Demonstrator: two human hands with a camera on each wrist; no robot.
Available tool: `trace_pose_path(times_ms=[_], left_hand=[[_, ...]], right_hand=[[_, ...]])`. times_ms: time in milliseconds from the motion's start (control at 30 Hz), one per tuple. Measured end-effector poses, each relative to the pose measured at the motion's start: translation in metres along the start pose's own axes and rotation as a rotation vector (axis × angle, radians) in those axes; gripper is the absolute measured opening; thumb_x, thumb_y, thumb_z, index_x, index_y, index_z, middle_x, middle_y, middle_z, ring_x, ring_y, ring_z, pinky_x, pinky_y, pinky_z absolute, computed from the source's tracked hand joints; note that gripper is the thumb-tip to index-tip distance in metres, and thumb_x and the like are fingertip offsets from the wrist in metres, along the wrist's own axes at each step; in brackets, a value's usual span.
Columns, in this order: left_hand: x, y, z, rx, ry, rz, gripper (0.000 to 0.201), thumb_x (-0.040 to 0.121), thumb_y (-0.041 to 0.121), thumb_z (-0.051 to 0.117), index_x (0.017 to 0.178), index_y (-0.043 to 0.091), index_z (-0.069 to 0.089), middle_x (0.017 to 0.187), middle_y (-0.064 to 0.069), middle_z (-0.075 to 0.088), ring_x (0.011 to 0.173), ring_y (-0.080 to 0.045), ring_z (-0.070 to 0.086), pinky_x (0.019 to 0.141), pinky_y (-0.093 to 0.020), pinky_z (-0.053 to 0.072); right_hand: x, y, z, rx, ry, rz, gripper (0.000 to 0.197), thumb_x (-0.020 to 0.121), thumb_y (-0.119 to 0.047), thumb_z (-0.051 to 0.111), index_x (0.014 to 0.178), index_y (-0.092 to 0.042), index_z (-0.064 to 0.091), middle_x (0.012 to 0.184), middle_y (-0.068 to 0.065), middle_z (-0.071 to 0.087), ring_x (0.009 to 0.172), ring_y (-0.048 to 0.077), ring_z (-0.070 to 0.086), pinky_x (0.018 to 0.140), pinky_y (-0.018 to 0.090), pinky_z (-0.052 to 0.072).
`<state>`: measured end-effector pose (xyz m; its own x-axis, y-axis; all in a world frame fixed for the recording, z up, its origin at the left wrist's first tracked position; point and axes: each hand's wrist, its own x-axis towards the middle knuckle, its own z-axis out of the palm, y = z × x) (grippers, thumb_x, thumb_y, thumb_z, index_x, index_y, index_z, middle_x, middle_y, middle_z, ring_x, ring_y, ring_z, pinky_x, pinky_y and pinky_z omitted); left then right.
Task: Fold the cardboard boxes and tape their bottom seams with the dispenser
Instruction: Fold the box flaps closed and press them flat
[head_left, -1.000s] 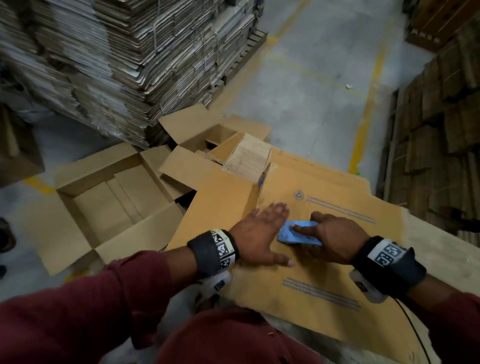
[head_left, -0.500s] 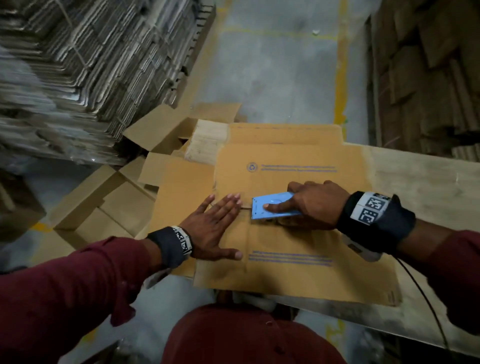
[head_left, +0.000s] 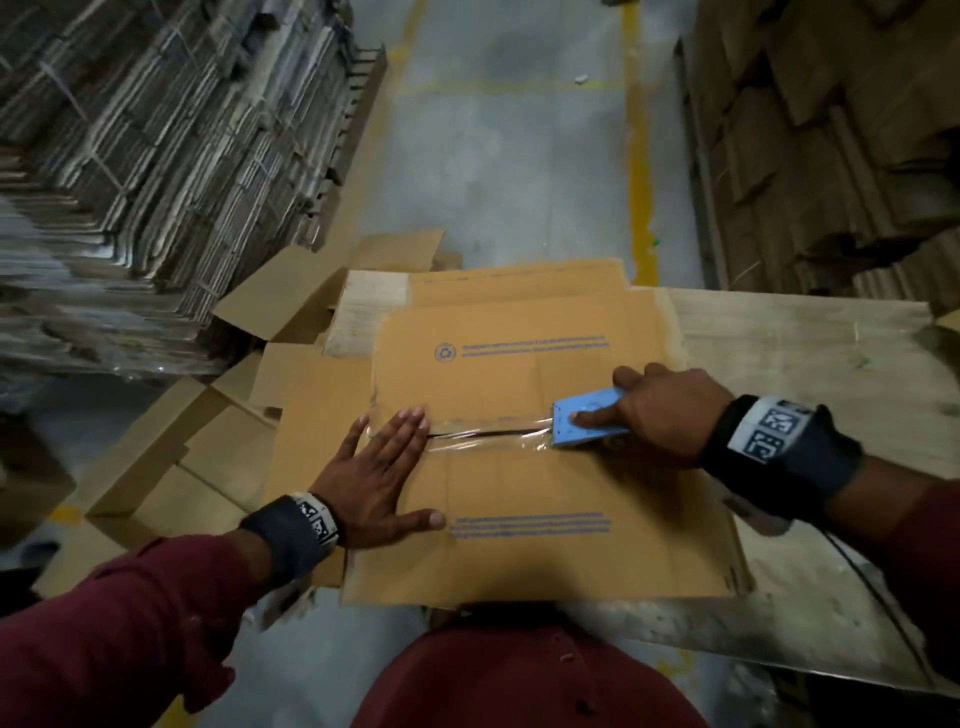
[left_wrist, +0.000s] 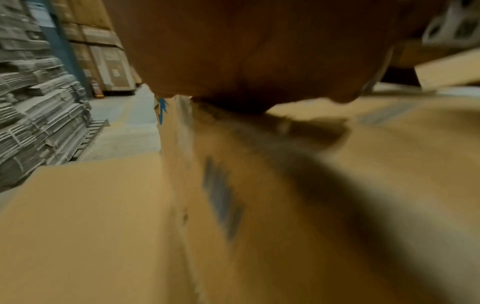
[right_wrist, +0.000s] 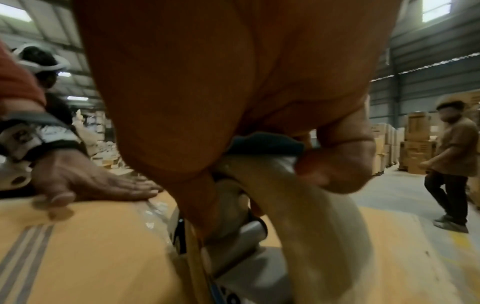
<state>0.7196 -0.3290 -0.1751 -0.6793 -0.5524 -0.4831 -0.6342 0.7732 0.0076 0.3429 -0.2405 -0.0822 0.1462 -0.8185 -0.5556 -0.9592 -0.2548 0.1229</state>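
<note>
A folded cardboard box (head_left: 519, 561) lies bottom-up on the worktable, its two flaps meeting at a centre seam (head_left: 488, 432). A strip of clear tape (head_left: 483, 423) covers the seam from my left fingertips to the dispenser. My left hand (head_left: 382, 467) presses flat on the left end of the seam, fingers straight; it is also visible from the right wrist (right_wrist: 96, 185). My right hand (head_left: 660, 410) grips the blue tape dispenser (head_left: 587, 423) with the forefinger on top. In the right wrist view the fingers curl round the dispenser's tape roll (right_wrist: 319, 230).
The pale worktable (head_left: 810, 353) extends to the right. Erected open boxes (head_left: 291, 306) stand on the floor at left, below tall stacks of flat cardboard (head_left: 156, 156). More stacked cardboard (head_left: 831, 130) rises at right. Another person (right_wrist: 451, 164) walks in the aisle.
My right hand has pulled the dispenser rightwards along the seam, laying out clear tape. My left hand stays pressed at the seam's left end.
</note>
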Motion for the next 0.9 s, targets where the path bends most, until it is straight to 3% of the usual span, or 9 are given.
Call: trace_pose_path(times_ms=[133,300,367,433,533,667,800,900], left_hand=[[0.007,0.038,-0.013,-0.04,-0.066,-0.173,0.124,0.073,0.102,0.002,0.156,0.016,-0.031,0.16,-0.001,-0.042,0.151,-0.02,-0.036,0.119,-0.059,-0.022],[0.055,0.137,-0.029,-0.158,-0.129,-0.03,0.129,0.072,0.104,0.009,0.16,0.016,-0.024,0.164,0.001,-0.036,0.152,-0.018,-0.033,0.118,-0.059,-0.024],[0.071,0.166,-0.035,-0.269,-0.143,-0.042,0.13,0.072,0.104,0.013,0.159,0.016,-0.026,0.164,0.003,-0.035,0.151,-0.016,-0.034,0.121,-0.058,-0.019],[0.072,0.167,-0.034,-0.265,-0.138,-0.063,0.126,0.074,0.102,0.014,0.159,0.017,-0.026,0.163,0.005,-0.036,0.153,-0.015,-0.03,0.122,-0.059,-0.016],[0.051,0.118,-0.021,-0.185,-0.085,-0.165,0.116,0.076,0.097,0.006,0.16,0.023,-0.024,0.162,0.009,-0.036,0.151,-0.009,-0.029,0.122,-0.058,-0.016],[0.022,0.063,-0.006,-0.1,-0.069,-0.252,0.116,0.081,0.097,0.007,0.161,0.019,-0.023,0.165,0.005,-0.033,0.155,-0.018,-0.025,0.122,-0.06,-0.016],[0.043,0.101,-0.019,-0.092,-0.066,-0.144,0.123,0.076,0.099,0.002,0.16,0.013,-0.023,0.165,-0.002,-0.035,0.154,-0.023,-0.029,0.122,-0.06,-0.015],[0.069,0.153,-0.033,-0.152,-0.108,-0.015,0.124,0.078,0.099,0.011,0.16,0.012,-0.022,0.164,-0.002,-0.034,0.156,-0.023,-0.025,0.123,-0.058,-0.013]], right_hand=[[-0.002,0.003,0.01,-0.017,-0.002,-0.034,0.05,0.108,-0.046,0.029,0.151,-0.065,0.011,0.137,0.009,0.035,0.113,0.034,0.048,0.07,0.04,0.04],[0.002,0.002,0.003,-0.019,0.002,-0.066,0.048,0.108,-0.045,0.032,0.152,-0.06,0.021,0.144,0.011,0.036,0.116,0.036,0.05,0.074,0.039,0.039],[0.004,0.002,0.004,-0.025,-0.005,-0.072,0.047,0.108,-0.044,0.032,0.152,-0.059,0.024,0.144,0.012,0.037,0.118,0.037,0.05,0.075,0.039,0.038],[0.005,0.005,0.004,-0.025,0.002,-0.082,0.046,0.109,-0.043,0.031,0.152,-0.059,0.025,0.142,0.012,0.039,0.117,0.037,0.051,0.075,0.038,0.037],[0.008,0.006,0.003,-0.032,0.021,-0.112,0.044,0.108,-0.045,0.032,0.151,-0.058,0.028,0.139,0.011,0.042,0.115,0.036,0.052,0.073,0.037,0.037],[0.015,0.001,0.002,-0.067,0.025,-0.13,0.045,0.107,-0.048,0.037,0.151,-0.057,0.031,0.137,0.011,0.044,0.114,0.034,0.054,0.073,0.035,0.037],[0.02,0.005,-0.001,-0.069,-0.007,-0.148,0.047,0.103,-0.058,0.04,0.15,-0.058,0.031,0.135,0.009,0.044,0.112,0.034,0.055,0.072,0.036,0.037],[0.02,0.004,-0.003,-0.064,-0.027,-0.172,0.051,0.1,-0.066,0.04,0.149,-0.056,0.034,0.132,0.009,0.045,0.11,0.035,0.056,0.073,0.037,0.04]])
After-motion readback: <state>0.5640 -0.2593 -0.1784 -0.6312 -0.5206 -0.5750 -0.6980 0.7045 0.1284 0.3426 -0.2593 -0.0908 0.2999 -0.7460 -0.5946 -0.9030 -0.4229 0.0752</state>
